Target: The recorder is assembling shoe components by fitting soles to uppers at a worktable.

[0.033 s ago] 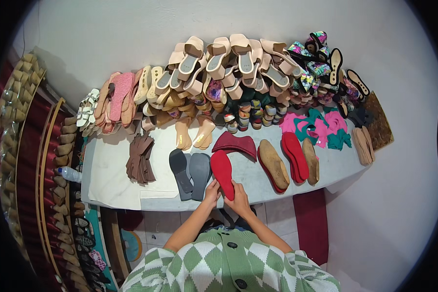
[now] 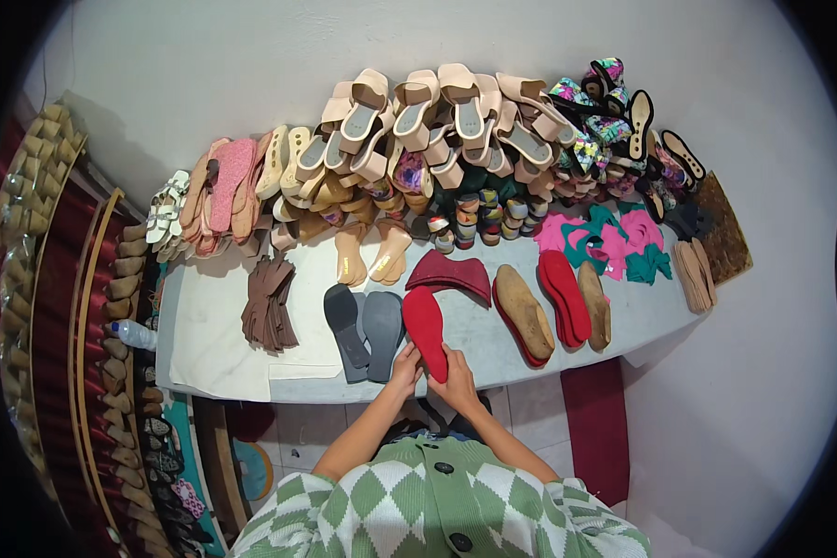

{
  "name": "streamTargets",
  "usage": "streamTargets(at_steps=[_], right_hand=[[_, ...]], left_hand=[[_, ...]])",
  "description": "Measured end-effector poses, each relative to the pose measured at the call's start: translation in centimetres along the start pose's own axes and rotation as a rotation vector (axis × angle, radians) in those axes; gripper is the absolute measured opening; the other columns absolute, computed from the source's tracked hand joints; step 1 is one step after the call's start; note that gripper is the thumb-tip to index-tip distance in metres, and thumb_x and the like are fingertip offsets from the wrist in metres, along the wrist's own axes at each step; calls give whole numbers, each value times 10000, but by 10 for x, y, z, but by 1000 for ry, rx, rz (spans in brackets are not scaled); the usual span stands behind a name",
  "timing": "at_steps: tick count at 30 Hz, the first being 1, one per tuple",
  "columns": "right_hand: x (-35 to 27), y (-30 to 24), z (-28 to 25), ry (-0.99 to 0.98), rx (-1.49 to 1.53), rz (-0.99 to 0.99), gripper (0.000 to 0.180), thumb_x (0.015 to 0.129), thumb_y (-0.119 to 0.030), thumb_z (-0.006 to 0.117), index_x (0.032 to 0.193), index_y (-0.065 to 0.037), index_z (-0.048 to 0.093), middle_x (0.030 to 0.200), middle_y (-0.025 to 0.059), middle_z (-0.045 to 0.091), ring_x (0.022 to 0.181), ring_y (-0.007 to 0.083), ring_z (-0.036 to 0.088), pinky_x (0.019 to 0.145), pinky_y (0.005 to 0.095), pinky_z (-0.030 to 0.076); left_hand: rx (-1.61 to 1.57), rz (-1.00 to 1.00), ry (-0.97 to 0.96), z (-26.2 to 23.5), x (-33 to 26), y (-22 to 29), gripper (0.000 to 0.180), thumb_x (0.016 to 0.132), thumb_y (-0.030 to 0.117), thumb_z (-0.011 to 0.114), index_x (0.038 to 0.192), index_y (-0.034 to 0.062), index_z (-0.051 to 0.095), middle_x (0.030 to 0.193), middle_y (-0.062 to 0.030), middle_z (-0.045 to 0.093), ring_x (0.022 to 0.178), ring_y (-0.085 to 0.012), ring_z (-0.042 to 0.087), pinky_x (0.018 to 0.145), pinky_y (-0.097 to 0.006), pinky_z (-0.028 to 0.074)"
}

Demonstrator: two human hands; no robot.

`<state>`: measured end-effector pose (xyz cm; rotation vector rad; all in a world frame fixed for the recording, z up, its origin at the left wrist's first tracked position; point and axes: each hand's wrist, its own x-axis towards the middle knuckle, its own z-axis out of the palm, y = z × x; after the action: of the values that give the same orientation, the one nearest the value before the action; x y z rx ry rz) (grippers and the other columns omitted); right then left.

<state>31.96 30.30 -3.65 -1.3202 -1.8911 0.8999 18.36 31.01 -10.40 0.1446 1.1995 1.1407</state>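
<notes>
Both hands hold a red insole (image 2: 423, 321) at its narrow heel end, at the table's near edge. My left hand (image 2: 405, 368) grips its left side, and my right hand (image 2: 457, 379) grips the right side. The fingers underneath are hidden. Just left of it lie a dark grey sole (image 2: 342, 321) and a lighter grey sole (image 2: 382, 330). Dark red curved upper pieces (image 2: 448, 275) lie beyond the insole. To the right, a wooden shoe last (image 2: 523, 314) rests on red soles, beside a stack of red insoles (image 2: 564, 299) and another last (image 2: 593, 307).
Heeled sandals (image 2: 417, 110) are piled along the wall. Brown strips (image 2: 269, 307) lie on white sheeting at left; pink and teal scraps (image 2: 604, 244) lie at right. A rack of lasts (image 2: 119, 372) and a plastic bottle (image 2: 133, 332) stand left of the table (image 2: 474, 377).
</notes>
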Motion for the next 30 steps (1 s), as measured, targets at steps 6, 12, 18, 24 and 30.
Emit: streamTargets(at_steps=[6, 12, 18, 24, 30], right_hand=[[-9, -8, 12, 47, -25, 30, 682, 621, -94, 645, 1228, 42, 364, 996, 205, 478, 901, 368, 519, 761, 390, 450], [-9, -12, 14, 32, -70, 58, 710, 613, -89, 653, 1243, 35, 351, 1005, 203, 472, 912, 363, 517, 764, 394, 453], [-7, -9, 13, -32, -168, 57, 750, 603, -94, 675, 1259, 28, 332, 1011, 196, 467, 900, 360, 524, 750, 399, 461], [-19, 3, 16, 10, -182, 139, 744, 607, -93, 685, 1260, 25, 350, 1007, 197, 447, 874, 358, 537, 719, 405, 471], [-19, 14, 17, 33, -198, 202, 768, 602, -112, 705, 1272, 10, 349, 993, 177, 388, 849, 367, 512, 720, 407, 459]], left_hand=[[67, 13, -59, -13, -6, 3, 351, 866, 205, 536, 1211, 209, 473, 787, 87, 586, 581, 6, 494, 447, -149, 278], [106, 82, -125, -9, -18, 14, 307, 871, 220, 535, 1160, 121, 514, 799, 77, 590, 592, 2, 484, 454, -163, 287], [62, 130, -97, -4, -8, 9, 286, 845, 281, 584, 1002, 43, 585, 864, -3, 603, 744, -64, 523, 637, -189, 391], [425, 187, 117, -1, 9, -13, 292, 821, 233, 617, 979, -13, 599, 889, -46, 614, 789, -103, 550, 717, -219, 430], [690, 311, 176, 1, 18, -18, 271, 783, 225, 638, 880, -28, 640, 751, -58, 638, 655, -105, 560, 625, -253, 448]])
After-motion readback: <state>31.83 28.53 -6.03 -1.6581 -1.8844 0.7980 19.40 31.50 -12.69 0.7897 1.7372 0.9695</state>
